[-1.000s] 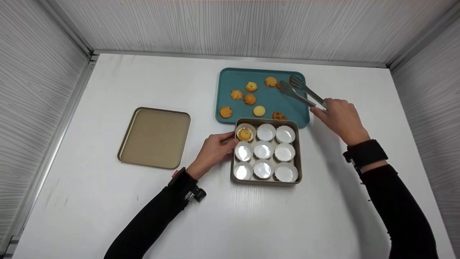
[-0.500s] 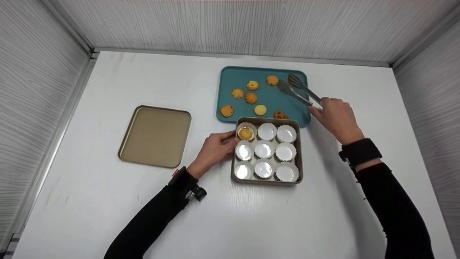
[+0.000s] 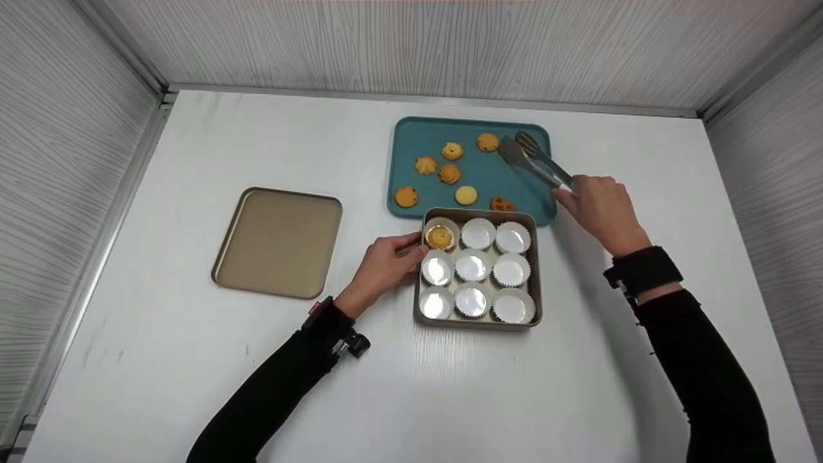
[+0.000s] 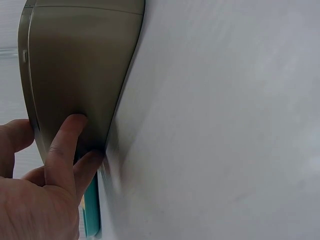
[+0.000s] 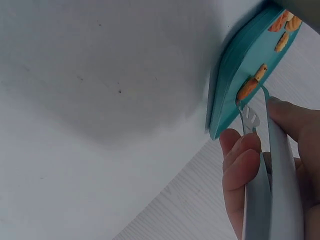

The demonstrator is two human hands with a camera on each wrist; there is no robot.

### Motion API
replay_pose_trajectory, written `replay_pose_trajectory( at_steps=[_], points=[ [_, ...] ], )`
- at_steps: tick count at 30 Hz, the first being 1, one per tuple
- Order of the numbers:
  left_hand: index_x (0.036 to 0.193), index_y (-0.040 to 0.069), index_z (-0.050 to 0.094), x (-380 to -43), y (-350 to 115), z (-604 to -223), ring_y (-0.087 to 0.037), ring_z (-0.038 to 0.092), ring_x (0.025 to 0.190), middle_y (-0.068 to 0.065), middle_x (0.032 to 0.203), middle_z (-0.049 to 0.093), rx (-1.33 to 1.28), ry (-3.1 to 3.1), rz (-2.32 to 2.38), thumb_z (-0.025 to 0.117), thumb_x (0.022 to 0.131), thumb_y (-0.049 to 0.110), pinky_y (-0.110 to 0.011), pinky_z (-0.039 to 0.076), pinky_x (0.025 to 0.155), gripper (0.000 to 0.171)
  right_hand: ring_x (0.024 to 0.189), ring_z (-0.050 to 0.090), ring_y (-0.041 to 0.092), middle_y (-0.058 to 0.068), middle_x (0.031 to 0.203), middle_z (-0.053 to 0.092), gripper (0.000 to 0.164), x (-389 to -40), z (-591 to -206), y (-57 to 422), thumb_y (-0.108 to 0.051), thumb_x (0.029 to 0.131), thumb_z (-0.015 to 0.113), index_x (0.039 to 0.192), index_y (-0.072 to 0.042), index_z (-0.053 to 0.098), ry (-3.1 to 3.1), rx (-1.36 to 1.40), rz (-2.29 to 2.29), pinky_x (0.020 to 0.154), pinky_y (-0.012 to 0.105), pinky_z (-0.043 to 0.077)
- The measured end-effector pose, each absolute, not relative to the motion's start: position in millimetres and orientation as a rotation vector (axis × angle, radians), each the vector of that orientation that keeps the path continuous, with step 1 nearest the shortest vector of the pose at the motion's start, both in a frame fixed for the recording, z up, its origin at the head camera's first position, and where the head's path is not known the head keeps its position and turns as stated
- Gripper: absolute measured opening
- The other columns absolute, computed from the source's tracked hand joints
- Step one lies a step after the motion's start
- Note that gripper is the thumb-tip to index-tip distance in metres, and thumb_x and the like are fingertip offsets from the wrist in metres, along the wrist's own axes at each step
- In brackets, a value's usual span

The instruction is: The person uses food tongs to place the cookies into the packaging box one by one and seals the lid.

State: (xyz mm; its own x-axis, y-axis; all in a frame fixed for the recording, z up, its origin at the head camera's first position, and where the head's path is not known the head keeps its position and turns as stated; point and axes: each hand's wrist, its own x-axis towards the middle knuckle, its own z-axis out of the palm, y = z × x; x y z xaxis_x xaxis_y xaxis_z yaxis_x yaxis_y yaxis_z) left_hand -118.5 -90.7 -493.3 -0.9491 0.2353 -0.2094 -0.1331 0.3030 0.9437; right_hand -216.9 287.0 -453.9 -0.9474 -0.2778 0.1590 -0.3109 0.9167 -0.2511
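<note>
My left hand [image 3: 386, 267] holds the left side of a square gold tin [image 3: 479, 326], thumb at the rim and fingers against the outer wall [image 4: 80, 60]. White paper cups [image 3: 512, 270] in rows line the tin; a round yellow tart or cookie [image 3: 440, 237] sits in the far-left cup. My right hand [image 3: 601, 209] grips metal tongs [image 3: 537, 168] with slotted tips over the right part of a teal tray [image 3: 514, 183]. In the right wrist view, the tongs' tips lie on both sides of a brown cookie [image 5: 246, 89], mostly hidden in the head view.
More cookies lie on the tray: a round one [image 3: 487, 142] beside the tongs, a swirl [image 3: 449, 173], a pale disc [image 3: 465, 195] and a pretzel shape [image 3: 501, 204] near the tin's far rim. A flat gold lid [image 3: 276, 243] lies to the left. Panelled walls enclose the table.
The tongs' tips have drawn closer together around the brown cookie, and my right hand has moved slightly left. My left hand stays on the tin.
</note>
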Motion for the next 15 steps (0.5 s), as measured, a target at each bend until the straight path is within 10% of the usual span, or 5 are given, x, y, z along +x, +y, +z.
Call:
replay_pose_trajectory(
  at_steps=[6,15],
  points=[
    [0.144,0.005,0.061,-120,-91,-493,-0.019,0.057,0.132,-0.009,0.139,0.065,0.101,2.283,1.675,0.065,0.102,0.03,-0.035,0.047,0.109,0.05,0.056,0.04,0.024,0.001,0.058,0.038,0.05,-218,-454,295,-0.037,0.104,0.064,0.067,-0.006,0.051,-3.018,0.376,0.623,0.051,0.036,0.03],
    [0.143,0.006,0.062,-120,-91,-493,-0.021,0.055,0.135,-0.009,0.139,0.065,0.107,2.336,1.632,0.065,0.102,0.03,-0.036,0.043,0.112,0.047,0.056,0.059,0.012,0.017,0.077,0.072,0.052,-219,-452,306,-0.048,0.103,0.062,0.092,0.002,0.074,-3.125,0.211,0.84,0.049,0.027,0.041]
  ],
)
